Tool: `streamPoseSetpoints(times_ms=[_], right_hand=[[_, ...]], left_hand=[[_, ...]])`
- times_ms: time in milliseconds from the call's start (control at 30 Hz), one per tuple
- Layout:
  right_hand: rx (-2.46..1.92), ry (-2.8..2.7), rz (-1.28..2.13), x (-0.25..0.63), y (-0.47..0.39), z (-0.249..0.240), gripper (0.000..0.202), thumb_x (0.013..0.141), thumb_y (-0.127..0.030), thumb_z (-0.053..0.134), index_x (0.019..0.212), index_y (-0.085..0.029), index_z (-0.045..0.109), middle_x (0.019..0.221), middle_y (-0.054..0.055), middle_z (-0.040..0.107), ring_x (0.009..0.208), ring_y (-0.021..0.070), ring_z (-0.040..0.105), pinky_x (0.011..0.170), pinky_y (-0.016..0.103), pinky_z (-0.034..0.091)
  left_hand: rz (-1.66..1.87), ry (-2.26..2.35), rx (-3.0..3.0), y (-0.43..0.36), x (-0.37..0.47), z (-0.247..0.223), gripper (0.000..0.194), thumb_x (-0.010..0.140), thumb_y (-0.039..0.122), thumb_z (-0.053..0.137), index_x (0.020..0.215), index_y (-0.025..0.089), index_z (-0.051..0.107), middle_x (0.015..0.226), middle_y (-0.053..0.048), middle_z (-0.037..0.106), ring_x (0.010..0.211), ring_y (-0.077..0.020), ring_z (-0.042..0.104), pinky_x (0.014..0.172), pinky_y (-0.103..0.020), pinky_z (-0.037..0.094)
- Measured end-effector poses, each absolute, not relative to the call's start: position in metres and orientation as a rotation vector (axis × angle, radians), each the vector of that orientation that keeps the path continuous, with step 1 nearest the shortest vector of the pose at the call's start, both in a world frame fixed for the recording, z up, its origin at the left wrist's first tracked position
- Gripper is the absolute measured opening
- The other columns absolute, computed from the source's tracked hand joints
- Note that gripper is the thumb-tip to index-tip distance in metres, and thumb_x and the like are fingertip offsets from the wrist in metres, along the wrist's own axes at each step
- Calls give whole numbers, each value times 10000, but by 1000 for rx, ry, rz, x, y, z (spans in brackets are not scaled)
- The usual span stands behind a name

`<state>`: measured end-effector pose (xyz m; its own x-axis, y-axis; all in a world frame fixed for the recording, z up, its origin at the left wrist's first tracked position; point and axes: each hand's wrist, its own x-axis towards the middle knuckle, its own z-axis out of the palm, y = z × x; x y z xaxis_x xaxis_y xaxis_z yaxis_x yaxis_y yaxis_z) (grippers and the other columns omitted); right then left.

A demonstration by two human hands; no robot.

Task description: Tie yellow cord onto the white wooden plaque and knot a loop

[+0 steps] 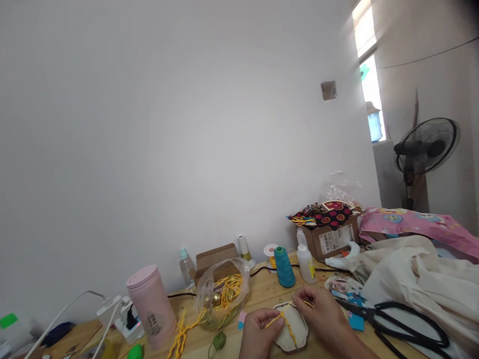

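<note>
In the head view, my left hand (261,333) is closed, its thumb and forefinger pinching a yellow cord (289,326) at the lower middle. To its right, my right hand (322,315) is also closed, with its fingertips pinching an upper part of the same cord. Between the hands, the cord hangs over a pale tray (295,333) with a dark rim, which lies on the wooden table (260,288). Large black scissors (374,314) lie just right of my right hand.
A pink tumbler (151,305), a plastic bag of yellow cord (229,291) and a green ball (219,340) stand left. Behind are a teal thread cone (284,268) and a white bottle (306,264). A cardboard box (333,240) and cream cloth (404,274) occupy the right.
</note>
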<state>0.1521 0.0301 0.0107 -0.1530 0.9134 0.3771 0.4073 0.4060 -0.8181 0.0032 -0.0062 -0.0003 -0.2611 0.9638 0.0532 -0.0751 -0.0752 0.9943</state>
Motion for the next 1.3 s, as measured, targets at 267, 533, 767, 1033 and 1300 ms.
streamPoseSetpoints(times_ms=[267,533,767,1033,1300], right_hand=[[-1164,-1689,658,154,32,13,232,672,-326,444,546,-192,584,574,-2,614,609,168,539,561,246,372],[-1169,-1697,562,156,29,19,218,697,-331,443,571,-201,564,619,7,605,674,187,526,661,294,359],[-1029,-1780,480,155,23,23,192,690,-365,487,765,-237,608,821,24,613,834,210,492,752,309,330],[-899,-2012,525,151,14,25,164,708,-308,500,664,-253,648,714,3,626,746,173,511,710,286,320],[-930,-1971,545,150,15,21,149,703,-272,504,634,-217,623,671,-1,616,710,161,510,660,260,329]], left_hand=[[1460,1332,1122,-9,5,8,318,353,369,730,517,101,679,516,-80,669,492,-163,563,491,-250,441],[1393,1315,1169,-8,1,7,325,401,381,711,556,96,694,546,-98,686,496,-177,577,498,-258,443],[1338,1327,1257,-8,-3,9,283,455,364,692,584,112,698,583,-90,695,547,-189,593,535,-259,455],[1326,1341,1309,-8,-1,6,257,459,357,690,568,124,698,556,-69,692,530,-192,581,523,-273,458],[1434,1258,1172,-3,0,-9,253,399,321,725,556,127,681,518,-50,666,489,-154,552,495,-248,439]])
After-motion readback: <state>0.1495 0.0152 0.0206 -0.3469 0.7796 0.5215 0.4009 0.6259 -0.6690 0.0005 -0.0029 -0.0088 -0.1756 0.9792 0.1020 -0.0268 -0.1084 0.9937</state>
